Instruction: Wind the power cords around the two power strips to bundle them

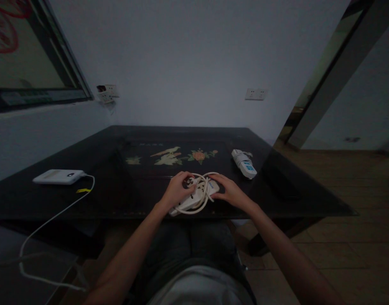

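A white power strip lies slantwise near the table's front edge, its pale cord looped loosely over and around it. From the left, my left hand curves over the strip, with thumb and fingers closed about its socket side near the cord's plug. My right hand grips the strip's right end, fingertips by the upper cord loop and thumb at the lower side. Exactly which turns of cord each hand pinches is hard to see. Beyond my right hand rests a second white power strip, with its cord wound around it.
The dark glossy table has a bird-and-flower picture on top. At left lies a white power bank-like device with a white cable trailing off the edge. A dark flat object is at right. Wall sockets are behind.
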`<action>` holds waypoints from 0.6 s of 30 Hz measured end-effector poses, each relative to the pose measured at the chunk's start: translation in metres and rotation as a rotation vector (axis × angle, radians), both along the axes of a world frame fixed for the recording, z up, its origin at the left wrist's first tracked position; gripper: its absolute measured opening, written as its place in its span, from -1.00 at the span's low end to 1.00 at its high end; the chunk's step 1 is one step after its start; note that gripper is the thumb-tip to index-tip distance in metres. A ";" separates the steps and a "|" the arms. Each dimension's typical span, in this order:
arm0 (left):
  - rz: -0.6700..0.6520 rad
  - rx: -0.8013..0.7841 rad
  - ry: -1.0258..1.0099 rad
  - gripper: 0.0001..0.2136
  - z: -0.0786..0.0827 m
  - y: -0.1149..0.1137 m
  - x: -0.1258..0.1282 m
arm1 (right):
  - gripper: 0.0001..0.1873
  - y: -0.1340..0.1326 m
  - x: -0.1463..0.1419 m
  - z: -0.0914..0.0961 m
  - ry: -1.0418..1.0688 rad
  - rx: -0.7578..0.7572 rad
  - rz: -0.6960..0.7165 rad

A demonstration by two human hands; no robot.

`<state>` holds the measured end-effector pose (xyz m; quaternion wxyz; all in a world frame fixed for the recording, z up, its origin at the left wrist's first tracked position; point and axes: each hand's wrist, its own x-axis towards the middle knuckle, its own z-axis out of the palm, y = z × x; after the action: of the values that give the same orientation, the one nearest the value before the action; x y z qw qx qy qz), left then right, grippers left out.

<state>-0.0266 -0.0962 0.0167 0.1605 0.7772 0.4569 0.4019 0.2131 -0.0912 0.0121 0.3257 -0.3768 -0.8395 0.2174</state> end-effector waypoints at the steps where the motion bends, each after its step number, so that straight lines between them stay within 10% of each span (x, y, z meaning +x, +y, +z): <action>1: -0.001 0.001 -0.005 -0.83 0.000 -0.001 0.000 | -0.30 0.001 -0.001 0.000 -0.001 -0.008 0.013; 18: 0.036 -0.129 -0.145 -0.83 0.001 0.000 -0.005 | -0.34 -0.013 0.012 -0.005 -0.136 0.048 0.047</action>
<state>-0.0319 -0.0965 0.0177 0.2357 0.7258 0.4827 0.4297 0.2247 -0.1047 0.0067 0.2717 -0.3630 -0.8732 0.1786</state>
